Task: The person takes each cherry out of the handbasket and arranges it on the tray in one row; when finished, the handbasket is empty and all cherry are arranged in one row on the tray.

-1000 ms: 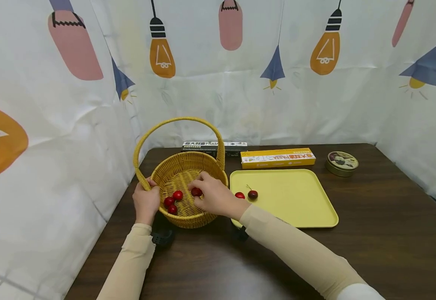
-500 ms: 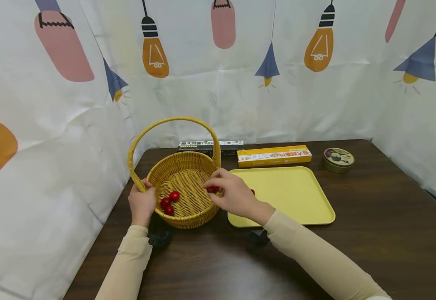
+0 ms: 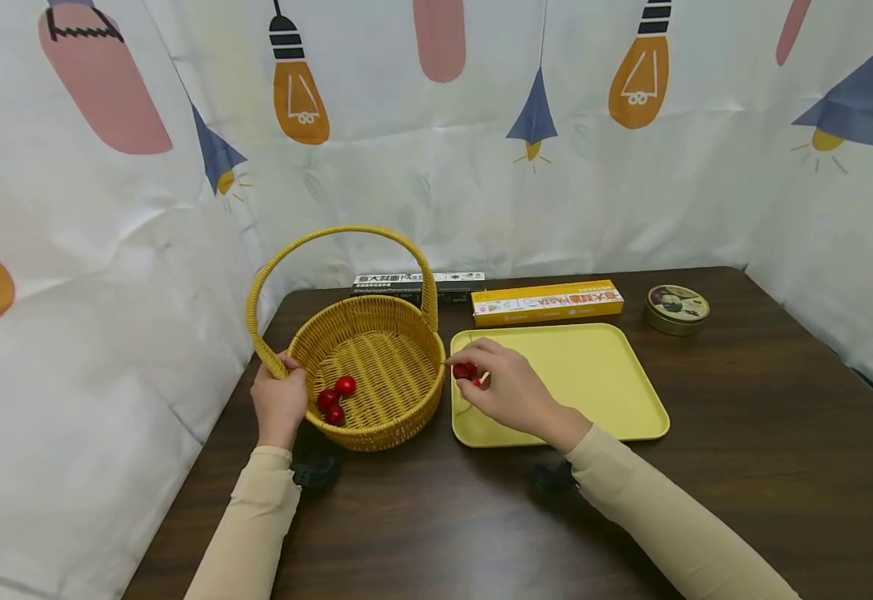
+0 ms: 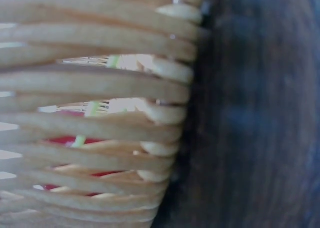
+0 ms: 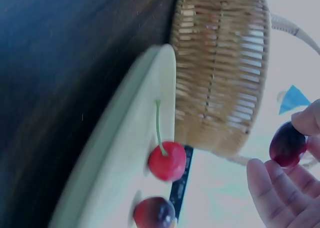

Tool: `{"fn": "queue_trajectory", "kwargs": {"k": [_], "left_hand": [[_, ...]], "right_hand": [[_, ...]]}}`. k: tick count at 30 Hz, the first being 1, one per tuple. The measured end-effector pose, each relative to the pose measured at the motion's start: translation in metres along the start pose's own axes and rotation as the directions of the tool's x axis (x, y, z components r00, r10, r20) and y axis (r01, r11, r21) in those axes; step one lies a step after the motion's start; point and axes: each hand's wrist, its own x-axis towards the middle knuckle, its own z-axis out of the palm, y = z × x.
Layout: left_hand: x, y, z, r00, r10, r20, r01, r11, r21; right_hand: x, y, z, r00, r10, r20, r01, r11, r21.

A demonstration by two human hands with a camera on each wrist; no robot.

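My left hand [image 3: 280,404] grips the yellow wicker basket [image 3: 398,429] at its left side, where the handle meets the rim. Three red cherries [image 3: 345,385] lie together in the basket's left part; through the weave in the left wrist view, bits of red and a green stem show. With thumb and fingertips my right hand [image 3: 514,392] pinches a dark red cherry [image 5: 288,144] above the left edge of the yellow tray [image 3: 579,383]. On the tray lie a bright red cherry [image 5: 167,161] with a green stem and a darker cherry [image 5: 154,213], mostly hidden by the hand in the head view.
Behind the tray lies a yellow pasta box [image 3: 549,303], with a black pasta box [image 3: 454,287] behind the basket. A round tin [image 3: 676,309] stands at the back right. A patterned white curtain [image 3: 474,192] hangs beyond the dark wooden table [image 3: 436,517].
My right hand has moved right, out of the basket and over the tray's left edge, still pinching the cherry. My left hand keeps its grip on the basket.
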Motion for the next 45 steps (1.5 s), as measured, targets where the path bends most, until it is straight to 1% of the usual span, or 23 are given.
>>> {"fn": "queue_trajectory", "kwargs": {"k": [4, 7, 10, 14, 16, 19, 21, 24, 27, 35, 40, 45], "left_hand": [[0.0, 0.001, -0.003, 1.0, -0.005, 0.007, 0.005, 1.0, -0.006], [0.001, 0.002, -0.005, 1.0, 0.0, 0.008, 0.0, 1.0, -0.009], [0.002, 0.003, -0.007, 1.0, -0.003, 0.009, 0.003, 1.0, -0.011], [0.002, 0.003, -0.008, 1.0, -0.009, 0.016, 0.009, 1.0, -0.013], [0.002, 0.003, -0.009, 1.0, -0.003, 0.022, 0.004, 1.0, -0.019], [0.002, 0.001, -0.009, 1.0, 0.005, 0.022, -0.004, 1.0, -0.026], [0.002, 0.0, -0.008, 1.0, 0.007, 0.02, -0.006, 1.0, -0.026], [0.001, -0.003, -0.007, 1.0, 0.003, 0.018, -0.003, 1.0, -0.03], [0.0, -0.004, -0.004, 1.0, 0.002, 0.019, -0.001, 0.999, -0.04], [0.0, -0.003, 0.001, 1.0, 0.014, 0.017, -0.013, 1.0, -0.026], [0.001, -0.002, 0.001, 1.0, 0.018, 0.016, -0.018, 1.0, -0.022], [0.0, -0.001, 0.0, 1.0, 0.021, 0.016, -0.021, 1.0, -0.019]], "right_hand": [[0.001, 0.007, -0.011, 1.0, 0.025, 0.002, -0.025, 1.0, 0.007], [0.004, 0.015, -0.023, 0.998, 0.059, 0.031, -0.059, 0.998, -0.009], [0.006, 0.024, -0.036, 0.99, 0.099, 0.098, -0.096, 0.995, -0.03], [0.008, 0.037, -0.052, 0.972, 0.145, 0.184, -0.139, 0.989, -0.045], [0.007, 0.043, -0.058, 0.968, 0.156, 0.196, -0.149, 0.988, -0.05], [0.007, 0.049, -0.065, 0.967, 0.171, 0.188, -0.161, 0.985, -0.068], [0.005, 0.054, -0.067, 0.965, 0.186, 0.183, -0.174, 0.982, -0.079], [0.003, 0.061, -0.069, 0.955, 0.227, 0.191, -0.215, 0.973, -0.084], [-0.002, 0.071, -0.07, 0.94, 0.263, 0.217, -0.248, 0.964, -0.096], [-0.015, 0.093, -0.07, 0.897, 0.349, 0.272, -0.324, 0.937, -0.131], [-0.017, 0.101, -0.065, 0.888, 0.342, 0.308, -0.319, 0.94, -0.122], [-0.017, 0.104, -0.061, 0.876, 0.345, 0.337, -0.316, 0.938, -0.139]]}}
